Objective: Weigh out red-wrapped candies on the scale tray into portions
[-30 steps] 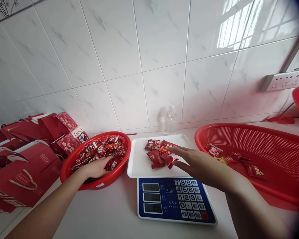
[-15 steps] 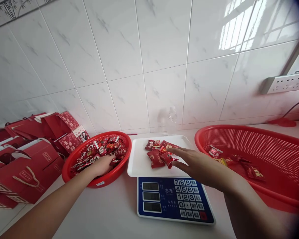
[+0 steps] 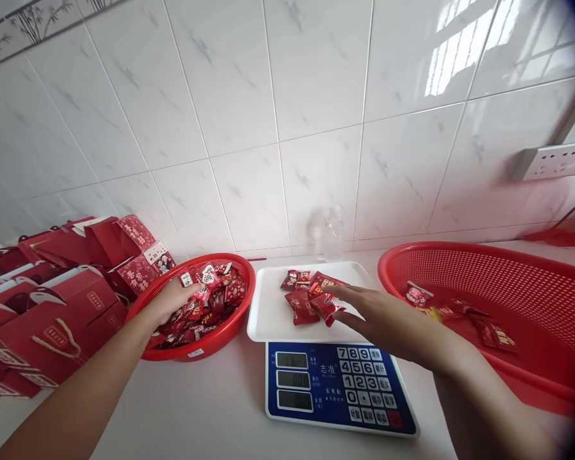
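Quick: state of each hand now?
Left hand: at wrapped candies; grip can't be told.
Right hand: open, by red packets on white scale tray.

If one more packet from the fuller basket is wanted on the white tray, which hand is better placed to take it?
Probably the left hand: it is inside the fuller basket, with its fingers at the packets. The right hand is over the white tray, farther from that basket.

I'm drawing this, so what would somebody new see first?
Probably the bright red: a left basket heaped with packets, the left hand over it, and a bigger right basket showing just a few. Between them stands a blue scale, packets on its white tray beside the right hand. Red bags crowd the far left.
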Demonstrator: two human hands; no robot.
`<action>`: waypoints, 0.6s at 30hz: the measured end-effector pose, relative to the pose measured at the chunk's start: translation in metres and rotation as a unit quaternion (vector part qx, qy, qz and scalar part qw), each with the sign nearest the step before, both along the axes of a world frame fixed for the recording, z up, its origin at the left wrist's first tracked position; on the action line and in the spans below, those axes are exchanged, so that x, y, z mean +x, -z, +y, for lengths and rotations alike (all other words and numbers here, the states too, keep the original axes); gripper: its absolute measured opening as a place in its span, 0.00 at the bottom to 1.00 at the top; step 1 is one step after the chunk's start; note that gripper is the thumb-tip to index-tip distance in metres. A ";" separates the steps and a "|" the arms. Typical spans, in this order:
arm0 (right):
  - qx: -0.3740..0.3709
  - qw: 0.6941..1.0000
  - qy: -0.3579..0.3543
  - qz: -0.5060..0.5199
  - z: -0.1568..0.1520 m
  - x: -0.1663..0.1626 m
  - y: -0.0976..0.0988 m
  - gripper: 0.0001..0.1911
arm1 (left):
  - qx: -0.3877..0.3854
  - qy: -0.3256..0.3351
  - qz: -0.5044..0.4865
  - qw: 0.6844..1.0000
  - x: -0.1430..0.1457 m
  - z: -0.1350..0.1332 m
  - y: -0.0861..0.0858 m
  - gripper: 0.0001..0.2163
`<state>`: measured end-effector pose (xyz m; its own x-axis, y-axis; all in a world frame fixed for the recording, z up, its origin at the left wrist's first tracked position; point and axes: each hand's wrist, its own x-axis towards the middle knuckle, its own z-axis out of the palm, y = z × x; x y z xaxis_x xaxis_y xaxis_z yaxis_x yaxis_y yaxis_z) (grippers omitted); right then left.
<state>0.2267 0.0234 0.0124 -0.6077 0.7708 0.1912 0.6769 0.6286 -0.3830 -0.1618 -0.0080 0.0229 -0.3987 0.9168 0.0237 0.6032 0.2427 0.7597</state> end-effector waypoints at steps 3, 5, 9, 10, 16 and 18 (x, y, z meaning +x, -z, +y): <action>0.002 1.000 0.007 0.004 -0.001 -0.003 -0.002 0.24 | 0.018 -0.032 -0.099 0.994 0.020 -0.004 -0.009 0.11; 0.001 1.000 0.018 0.011 -0.004 -0.007 -0.006 0.22 | 0.019 -0.007 -0.135 0.991 0.041 -0.008 -0.012 0.16; -0.016 0.993 0.002 0.116 -0.010 -0.021 -0.012 0.20 | 0.030 0.070 -0.219 0.973 0.099 -0.013 -0.008 0.20; -0.036 0.986 -0.020 0.163 -0.011 -0.025 -0.011 0.20 | 0.050 0.099 -0.242 0.964 0.114 -0.013 -0.005 0.19; -0.110 0.907 -0.062 0.401 0.000 -0.044 0.009 0.21 | 0.109 0.212 -0.211 0.948 0.177 0.002 0.014 0.15; -0.107 0.899 -0.037 0.423 0.003 -0.046 0.012 0.18 | 0.118 0.219 -0.218 0.944 0.185 0.006 0.017 0.15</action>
